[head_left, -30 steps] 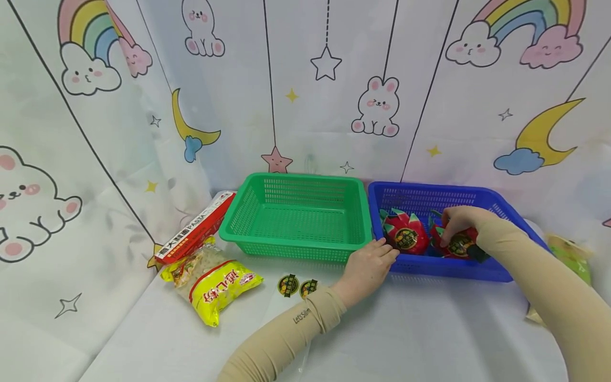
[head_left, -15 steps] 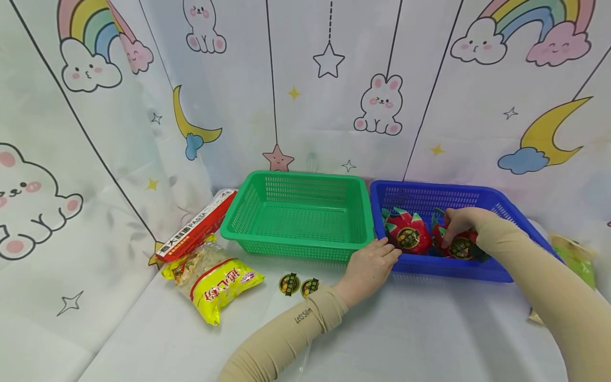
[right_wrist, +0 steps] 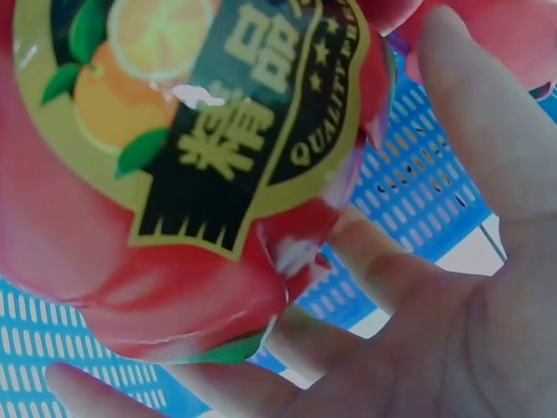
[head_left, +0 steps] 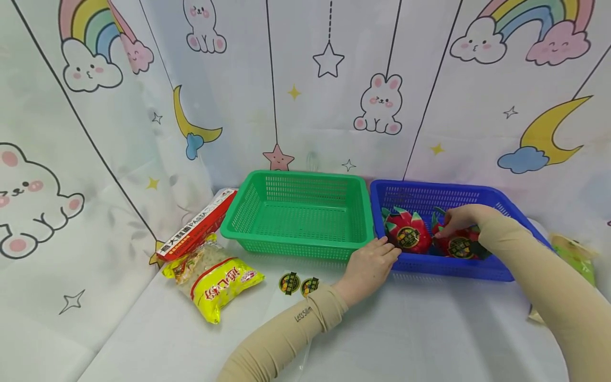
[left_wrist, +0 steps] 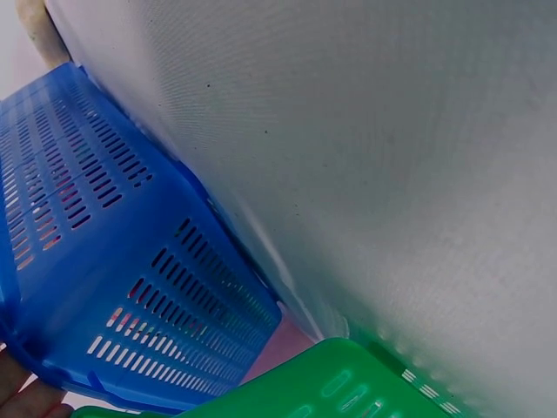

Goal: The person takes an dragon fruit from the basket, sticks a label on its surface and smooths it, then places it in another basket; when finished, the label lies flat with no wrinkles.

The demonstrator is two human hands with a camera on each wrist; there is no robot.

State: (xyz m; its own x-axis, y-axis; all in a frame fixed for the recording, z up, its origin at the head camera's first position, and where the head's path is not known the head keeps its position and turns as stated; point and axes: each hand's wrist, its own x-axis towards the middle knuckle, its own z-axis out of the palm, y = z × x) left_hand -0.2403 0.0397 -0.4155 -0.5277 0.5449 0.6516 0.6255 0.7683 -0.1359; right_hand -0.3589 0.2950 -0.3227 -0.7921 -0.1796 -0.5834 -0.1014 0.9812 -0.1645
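Note:
At the near left corner of the blue basket [head_left: 453,269], my left hand [head_left: 368,268] rests its fingers on the rim; their tips [left_wrist: 35,402] show at the bottom left of the left wrist view. Over the right-hand red dragon fruit [head_left: 448,244] in that basket reaches my right hand [head_left: 470,215]. In the right wrist view the fruit [right_wrist: 174,296] bears a round black-and-gold label, and my fingers lie behind and beneath it. The thumb [right_wrist: 487,122] stands apart from the fruit. Another red dragon fruit [head_left: 409,232] sits to its left, label facing forward.
A green basket [head_left: 296,249] stands left of the blue one. Further left lie a red pasta box [head_left: 195,225] and a yellow bag [head_left: 217,286]. Two round labels [head_left: 289,284] lie on the white table. A green package [head_left: 573,257] sits beyond the right arm.
My right thumb has moved left, off the right-hand fruit's surface, and the hand has spread a little. The fruit stays in the basket. My left hand has not moved.

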